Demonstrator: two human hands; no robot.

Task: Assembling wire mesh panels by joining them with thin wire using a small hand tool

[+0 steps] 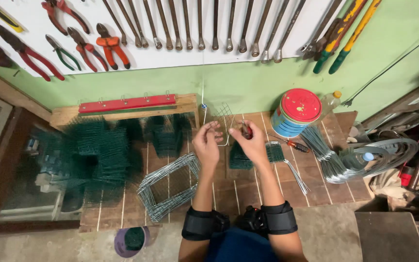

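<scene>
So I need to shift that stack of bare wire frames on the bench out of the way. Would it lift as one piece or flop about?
The stack of wire frames is probably light, being thin wire around open middles. The frames look loosely piled and fanned out, so they would likely slide apart if lifted by one edge. Pushed, they may snag on the wooden bench slats.

The person is wearing a broad black band around each forearm just below the elbow, the two looking alike: smooth, snug cuffs of dark fabric, with a small black block sitting between them near the body. The left hand and the right hand are showing bare, with no gloves, rings or watch visible, and the forearms are showing uncovered from the cuffs up to the wrists, with no sleeves reaching them. At the bottom edge of the view a patch of dark blue clothing is showing between the arms.
</scene>
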